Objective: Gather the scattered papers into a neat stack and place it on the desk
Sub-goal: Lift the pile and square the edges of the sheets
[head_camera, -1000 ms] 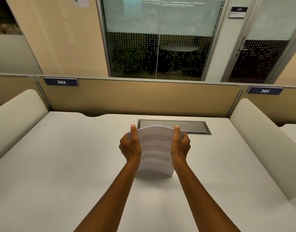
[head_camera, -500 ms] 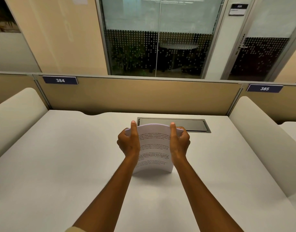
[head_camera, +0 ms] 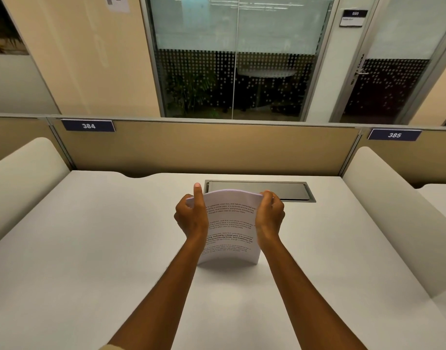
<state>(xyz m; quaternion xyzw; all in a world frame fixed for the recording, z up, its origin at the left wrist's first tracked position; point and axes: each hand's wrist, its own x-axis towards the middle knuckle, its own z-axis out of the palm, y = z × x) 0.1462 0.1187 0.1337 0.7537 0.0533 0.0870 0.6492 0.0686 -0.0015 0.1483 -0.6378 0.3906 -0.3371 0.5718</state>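
The stack of papers [head_camera: 230, 228] stood upright on its lower edge on the white desk [head_camera: 90, 248], bowed so that its printed face bulged toward the camera, with several blocks of text running across it. The left hand [head_camera: 191, 218] was closed around the stack's left edge, thumb pointing straight up along the front of the top corner and the other fingers wrapped behind the sheets. The right hand [head_camera: 270, 215] was closed on the opposite edge, its thumb and fingers curled over the top right corner, pinching it. Between the two hands the top edge arched upward; below them the bottom edge met the desk surface and cast a soft shadow toward the person. Just beyond the grip, past the top of the stack, a dark rectangular cable hatch [head_camera: 259, 191] sat flush in the desk. Further beyond it rose a tan partition [head_camera: 206, 147], carrying a label reading 384 [head_camera: 88, 126] well to the left of the hands and another reading 385 [head_camera: 394, 135] well to the right
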